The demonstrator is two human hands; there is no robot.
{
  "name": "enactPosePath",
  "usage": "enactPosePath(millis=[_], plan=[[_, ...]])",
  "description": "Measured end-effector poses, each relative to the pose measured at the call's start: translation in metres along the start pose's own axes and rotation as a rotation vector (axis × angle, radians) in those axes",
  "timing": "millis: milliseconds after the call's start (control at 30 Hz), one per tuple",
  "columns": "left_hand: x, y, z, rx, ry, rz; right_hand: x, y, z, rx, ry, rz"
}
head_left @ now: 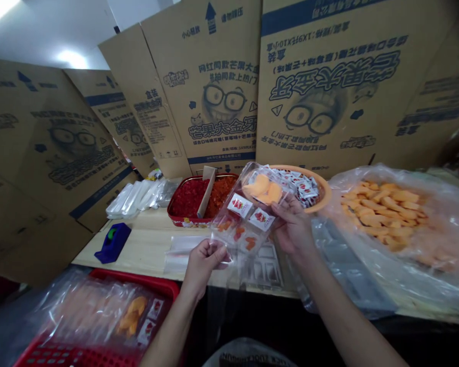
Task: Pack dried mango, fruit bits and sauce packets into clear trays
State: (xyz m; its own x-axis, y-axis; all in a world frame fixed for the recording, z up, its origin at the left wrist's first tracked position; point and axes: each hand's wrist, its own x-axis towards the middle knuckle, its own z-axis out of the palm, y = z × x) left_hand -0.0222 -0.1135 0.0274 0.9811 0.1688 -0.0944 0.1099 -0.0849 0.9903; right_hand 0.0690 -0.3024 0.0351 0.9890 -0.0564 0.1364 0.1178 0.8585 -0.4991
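Above the table's front edge I hold up a tilted clear plastic tray [235,232]. Its compartments carry orange candy pieces [265,189], two white sachets with red print [240,205], and small red-orange bits [238,233]. My right hand [292,221] grips the tray's right edge, thumb on top. My left hand [210,256] is closed in a pinch on clear plastic film [226,259] at the tray's lower left corner. Some film hangs below the tray; whether it wraps the whole tray I cannot tell.
Behind stand cardboard boxes [222,51]. On the table are a divided red tub [187,223], an orange basin [325,191] of sachets, a bag of orange pieces [390,209], grey trays [344,265] and a blue tape dispenser [112,243]. Lower left, a red basket [168,285] holds packed trays.
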Motion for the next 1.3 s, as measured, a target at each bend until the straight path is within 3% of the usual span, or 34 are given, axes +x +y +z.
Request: enactPosePath(millis=[233,500,667,833,967,1100,1200,1300], plan=[[0.005,0.007,-0.005,-0.11,-0.072,-0.089,0.003,-0.002,0.014,-0.109,-0.101,0.17],[0.01,0.016,-0.004,-0.459,-0.168,-0.157,-0.01,0.012,0.022,-0.245,-0.189,0.185],[0.01,0.015,-0.005,-0.594,-0.147,-0.168,-0.017,0.019,0.019,-0.491,-0.284,0.186],[0.009,0.012,-0.013,-0.616,-0.067,-0.183,-0.018,0.025,0.013,-0.878,-0.419,0.113],[0.0,0.014,-0.019,-0.639,-0.004,-0.089,-0.025,0.027,0.015,-1.088,-0.64,-0.026],[-0.025,0.021,-0.027,-0.454,0.048,0.018,-0.037,0.03,0.023,-1.177,-0.895,-0.235],[-0.053,0.03,-0.045,-0.318,0.077,0.138,-0.049,0.033,0.036,-1.149,-1.028,-0.423],[-0.085,0.04,-0.08,-0.251,0.24,0.225,-0.061,0.031,0.049,-1.131,-0.974,-0.567]])
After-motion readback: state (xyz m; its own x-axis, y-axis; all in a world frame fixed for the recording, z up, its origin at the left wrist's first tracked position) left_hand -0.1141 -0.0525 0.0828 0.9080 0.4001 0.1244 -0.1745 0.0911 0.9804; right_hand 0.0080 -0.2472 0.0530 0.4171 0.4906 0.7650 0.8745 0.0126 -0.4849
